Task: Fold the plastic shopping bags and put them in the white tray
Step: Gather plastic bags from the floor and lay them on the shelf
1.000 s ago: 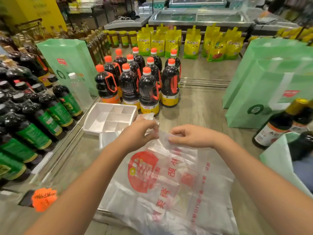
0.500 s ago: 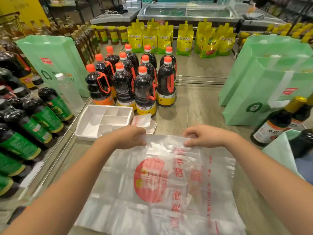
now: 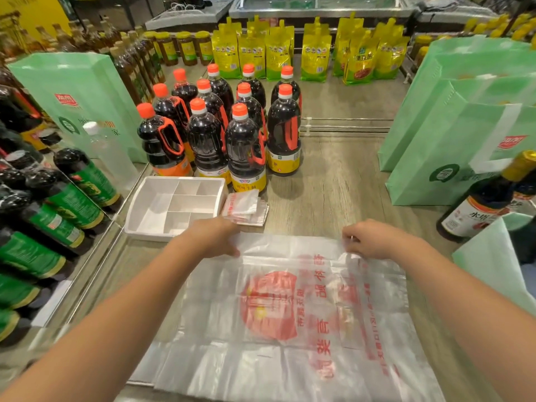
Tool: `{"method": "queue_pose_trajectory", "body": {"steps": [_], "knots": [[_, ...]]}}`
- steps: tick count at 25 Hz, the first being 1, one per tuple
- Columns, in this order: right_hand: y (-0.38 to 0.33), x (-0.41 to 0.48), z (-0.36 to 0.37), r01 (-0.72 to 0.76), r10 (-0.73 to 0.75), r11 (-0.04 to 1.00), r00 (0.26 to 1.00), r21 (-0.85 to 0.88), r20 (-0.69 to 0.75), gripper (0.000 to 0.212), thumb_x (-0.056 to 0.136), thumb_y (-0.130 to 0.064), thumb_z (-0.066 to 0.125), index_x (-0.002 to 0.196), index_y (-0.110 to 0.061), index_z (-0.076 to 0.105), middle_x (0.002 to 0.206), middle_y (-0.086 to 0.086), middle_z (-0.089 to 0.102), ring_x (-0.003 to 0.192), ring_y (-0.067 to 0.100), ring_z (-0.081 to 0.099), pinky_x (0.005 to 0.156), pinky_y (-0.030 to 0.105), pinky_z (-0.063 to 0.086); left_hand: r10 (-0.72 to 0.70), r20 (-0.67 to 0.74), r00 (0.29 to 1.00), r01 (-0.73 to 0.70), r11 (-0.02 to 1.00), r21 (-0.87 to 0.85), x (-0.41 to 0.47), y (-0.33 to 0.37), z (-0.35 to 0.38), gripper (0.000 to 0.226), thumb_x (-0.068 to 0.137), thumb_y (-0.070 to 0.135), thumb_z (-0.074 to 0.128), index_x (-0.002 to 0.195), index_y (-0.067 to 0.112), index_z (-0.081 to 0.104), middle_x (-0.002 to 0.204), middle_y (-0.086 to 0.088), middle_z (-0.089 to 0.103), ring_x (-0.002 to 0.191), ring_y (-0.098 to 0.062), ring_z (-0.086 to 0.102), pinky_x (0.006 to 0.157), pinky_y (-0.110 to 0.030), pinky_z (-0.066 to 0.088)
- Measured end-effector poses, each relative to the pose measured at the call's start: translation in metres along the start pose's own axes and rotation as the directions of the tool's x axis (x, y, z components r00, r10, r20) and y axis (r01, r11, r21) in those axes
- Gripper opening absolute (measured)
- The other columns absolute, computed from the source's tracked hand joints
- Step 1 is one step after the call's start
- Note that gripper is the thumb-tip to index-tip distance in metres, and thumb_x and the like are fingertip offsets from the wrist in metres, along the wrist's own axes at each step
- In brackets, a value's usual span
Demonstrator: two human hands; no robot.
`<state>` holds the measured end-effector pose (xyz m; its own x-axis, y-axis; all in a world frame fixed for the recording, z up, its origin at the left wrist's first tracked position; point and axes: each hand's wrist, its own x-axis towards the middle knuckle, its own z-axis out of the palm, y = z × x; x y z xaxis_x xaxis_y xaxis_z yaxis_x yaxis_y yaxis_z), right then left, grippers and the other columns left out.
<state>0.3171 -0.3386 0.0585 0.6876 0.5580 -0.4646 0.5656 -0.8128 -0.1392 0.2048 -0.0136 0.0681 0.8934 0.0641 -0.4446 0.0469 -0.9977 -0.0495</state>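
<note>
While plastic bag [image 3: 290, 314] lies flat | left fingers [image 3: 230, 248] pinch its far edge | right fingers [image 3: 349, 242] likewise

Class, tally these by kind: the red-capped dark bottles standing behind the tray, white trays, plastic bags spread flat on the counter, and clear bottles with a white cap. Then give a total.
red-capped dark bottles: 11
white tray: 1
plastic bag spread flat: 1
clear bottle with white cap: 1
Total: 14
</note>
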Motion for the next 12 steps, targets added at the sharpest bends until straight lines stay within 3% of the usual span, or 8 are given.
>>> {"method": "queue_pose_trajectory", "body": {"steps": [4,7,12], "knots": [[-0.002,0.002,0.009,-0.054,0.053,0.998,0.998,-0.014,-0.035,0.012,0.102,-0.032,0.045,0.093,-0.030,0.052,0.085,-0.008,0.060,0.076,0.014,0.059,0.056,0.028,0.040,0.035,-0.041,0.999,-0.030,0.994,0.108,0.005,0.001,0.012,0.032,0.093,0.040,0.064,0.119,0.022,0.057,0.128,-0.001,0.061,0.116,-0.023,0.058,0.089,-0.033,0.041],[-0.003,0.002,0.016,-0.069,0.069,0.998,0.997,-0.009,-0.044,0.015,0.103,-0.037,0.043,0.114,-0.030,0.051,0.089,-0.007,0.061,0.082,0.016,0.060,0.054,0.027,0.036,0.034,-0.061,0.998,-0.023,0.983,0.180,0.007,0.000,0.023,0.037,0.092,0.030,0.066,0.126,0.023,0.052,0.131,0.001,0.060,0.120,-0.022,0.057,0.094,-0.036,0.037],[-0.002,-0.001,0.028,-0.065,0.065,0.998,0.992,-0.002,-0.109,0.025,0.105,-0.030,0.035,0.118,-0.023,0.055,0.092,-0.006,0.059,0.084,0.018,0.060,0.056,0.027,0.036,0.006,-0.204,0.979,0.037,0.978,0.207,0.009,0.003,0.036,0.035,0.097,0.024,0.056,0.129,0.019,0.046,0.127,-0.003,0.061,0.115,-0.025,0.059,0.091,-0.038,0.038]]}}
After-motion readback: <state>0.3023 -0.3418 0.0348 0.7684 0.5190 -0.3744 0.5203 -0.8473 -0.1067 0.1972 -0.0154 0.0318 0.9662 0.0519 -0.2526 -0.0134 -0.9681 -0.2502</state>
